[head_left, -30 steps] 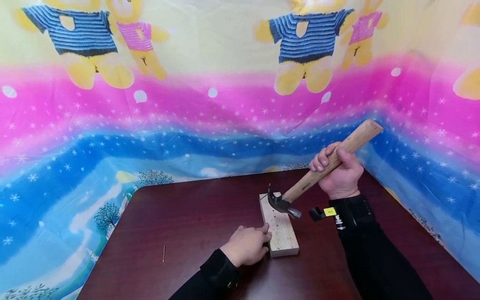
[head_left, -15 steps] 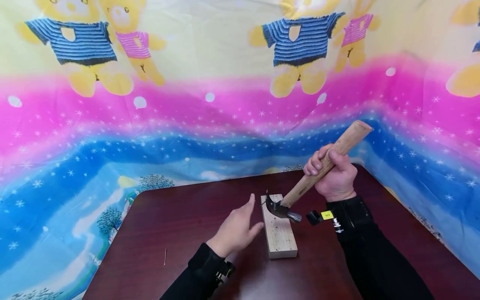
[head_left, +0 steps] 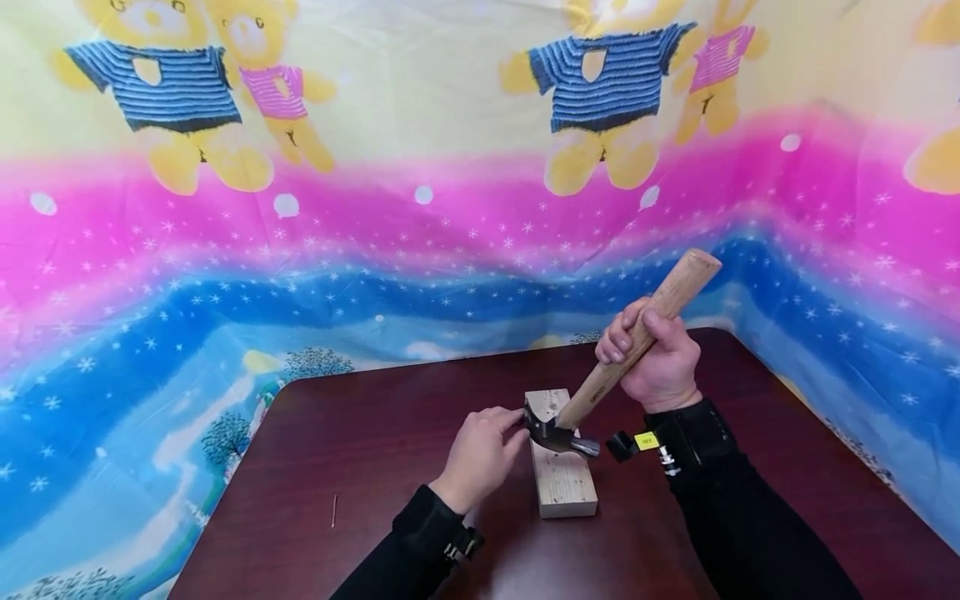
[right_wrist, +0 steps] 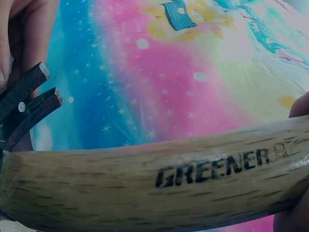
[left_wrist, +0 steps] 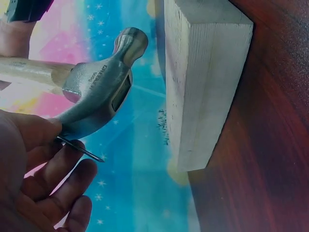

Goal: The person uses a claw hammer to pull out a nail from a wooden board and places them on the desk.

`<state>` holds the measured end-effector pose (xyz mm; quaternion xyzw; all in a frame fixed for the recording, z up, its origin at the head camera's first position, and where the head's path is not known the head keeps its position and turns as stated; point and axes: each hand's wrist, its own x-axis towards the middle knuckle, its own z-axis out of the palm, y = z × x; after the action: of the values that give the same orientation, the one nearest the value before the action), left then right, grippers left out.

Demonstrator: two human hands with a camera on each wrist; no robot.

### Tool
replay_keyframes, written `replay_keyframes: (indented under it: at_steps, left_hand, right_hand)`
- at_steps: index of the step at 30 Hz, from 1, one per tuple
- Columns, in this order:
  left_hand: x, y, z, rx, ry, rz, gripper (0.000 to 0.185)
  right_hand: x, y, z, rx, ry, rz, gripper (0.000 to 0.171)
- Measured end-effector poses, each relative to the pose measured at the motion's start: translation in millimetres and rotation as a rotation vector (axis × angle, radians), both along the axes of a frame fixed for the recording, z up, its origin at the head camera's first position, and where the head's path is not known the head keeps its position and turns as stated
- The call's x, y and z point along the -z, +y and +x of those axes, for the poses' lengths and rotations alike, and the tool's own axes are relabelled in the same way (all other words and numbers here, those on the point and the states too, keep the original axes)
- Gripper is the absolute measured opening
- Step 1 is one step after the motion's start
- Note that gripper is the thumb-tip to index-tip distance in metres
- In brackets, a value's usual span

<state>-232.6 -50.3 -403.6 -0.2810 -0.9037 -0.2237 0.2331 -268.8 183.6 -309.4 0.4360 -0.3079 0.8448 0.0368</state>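
Observation:
My right hand (head_left: 660,358) grips the wooden handle of a claw hammer (head_left: 607,387), its head hanging low over a pale wooden block (head_left: 567,487). A nail (left_wrist: 84,151) is lodged in the claw; its round head shows between the two prongs in the right wrist view. With thumb and fingertips, my left hand (head_left: 480,454) pinches this nail right at the claw, and the pointed end sticks out past the fingers in the left wrist view. Small dark holes and marks dot the top of the block, which lies lengthwise on the table.
Left of the hands, a second nail (head_left: 334,511) lies on the dark reddish-brown table (head_left: 390,417). A printed cloth (head_left: 420,242) with bears and snowflakes hangs behind the table and along both sides.
My left hand has let go of the block's side, opened and risen to the hammer's claw, where it now pinches the nail. The hammer has shifted slightly left and down.

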Motion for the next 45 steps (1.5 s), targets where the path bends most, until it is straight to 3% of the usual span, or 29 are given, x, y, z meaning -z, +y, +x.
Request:
replay_keyframes:
  at_steps: [4,11,16,23,30,39,45]
  left_hand:
    - [5.7,2,-1.7,-0.024,-0.094,0.026,0.019]
    - [15.8,18,-4.2,0.076,-0.179,0.063,0.013]
    - [16.4,16,-2.7,0.030,-0.205,0.068,0.009]
    - [14.8,6,-8.6,0.019,-0.129,0.032,0.008]
    - [10.7,-2,-7.4,-0.018,-0.041,-0.025,0.011]
    - [6.9,-13,-2.6,-0.058,-0.035,-0.002,0.012]
    - [4.4,-29,-2.0,-0.123,-0.023,0.104,0.013]
  right_hand:
    - [4.2,1,2.9,0.010,0.010,0.023,0.026]
    - [13.4,18,11.3,-0.016,0.011,-0.019,0.029]
    - [13.8,15,10.3,-0.025,0.007,0.012,0.030]
    - [6.7,3,4.3,-0.031,0.029,0.025,0.026]
    - [3.0,-5,-0.7,-0.098,0.051,0.064,0.025]
    - [5.7,-16,-3.9,-0.105,0.045,0.087,0.025]
    - [10.0,-20,-6.6,-0.098,0.048,0.101,0.025]
